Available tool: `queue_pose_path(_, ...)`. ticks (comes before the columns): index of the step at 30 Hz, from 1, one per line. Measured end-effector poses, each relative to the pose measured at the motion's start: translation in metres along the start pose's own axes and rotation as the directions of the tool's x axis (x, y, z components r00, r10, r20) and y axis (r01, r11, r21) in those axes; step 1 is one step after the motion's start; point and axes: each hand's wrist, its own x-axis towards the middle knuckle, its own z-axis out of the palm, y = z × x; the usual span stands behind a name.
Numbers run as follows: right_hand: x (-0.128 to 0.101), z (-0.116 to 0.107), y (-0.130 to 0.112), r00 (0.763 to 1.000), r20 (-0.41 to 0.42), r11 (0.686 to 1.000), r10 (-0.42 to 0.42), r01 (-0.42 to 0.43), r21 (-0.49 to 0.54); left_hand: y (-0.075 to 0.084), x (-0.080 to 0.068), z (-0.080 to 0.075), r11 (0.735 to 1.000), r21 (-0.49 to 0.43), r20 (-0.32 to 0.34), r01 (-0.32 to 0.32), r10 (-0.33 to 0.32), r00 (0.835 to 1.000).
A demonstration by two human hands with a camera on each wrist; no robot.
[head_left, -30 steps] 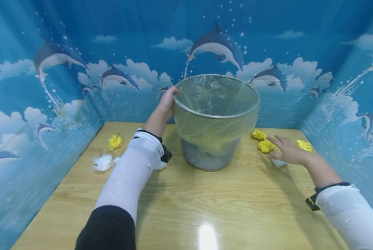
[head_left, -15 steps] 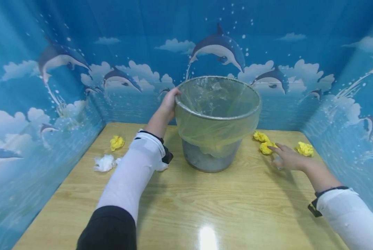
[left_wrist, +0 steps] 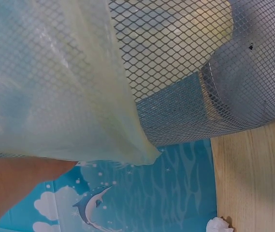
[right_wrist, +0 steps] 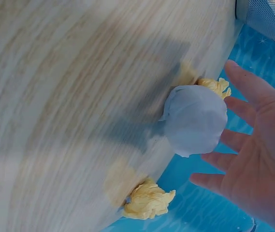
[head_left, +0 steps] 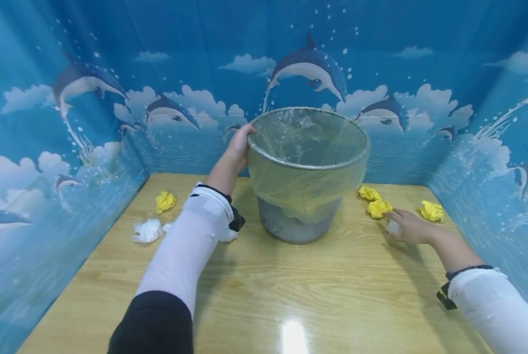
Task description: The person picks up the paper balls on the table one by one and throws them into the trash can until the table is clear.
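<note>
A grey mesh waste bin [head_left: 290, 226] lined with a pale yellow plastic bag [head_left: 305, 182] stands in the middle of the wooden table [head_left: 334, 295]. My left hand [head_left: 239, 142] grips its rim on the left side; in the left wrist view the mesh bin [left_wrist: 200, 72] and the bag [left_wrist: 55, 96] fill the frame. My right hand [head_left: 406, 227] lies right of the bin, over a crumpled white paper ball [head_left: 393, 227]. The right wrist view shows the spread, nearly straight fingers [right_wrist: 243, 108] against the white ball [right_wrist: 195, 125].
Yellow paper balls [head_left: 377, 208] [head_left: 369, 192] [head_left: 431, 210] lie around the right hand. Left of the bin are another yellow ball [head_left: 165, 201] and a white wad [head_left: 147, 230]. Blue dolphin-print walls [head_left: 46, 147] enclose the table on three sides.
My right hand has moved down and slightly nearer onto the white paper ball. The left hand stays on the bin's rim.
</note>
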Motion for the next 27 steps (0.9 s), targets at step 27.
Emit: queue_pose_path(27, 0.002, 0.017, 0.011, 1.0, 0.021, 1.0, -0.013, 0.013, 0.012, -0.002, 0.001, 0.0, 1.0, 0.007, -0.015, -0.006, 0.006, 1.0)
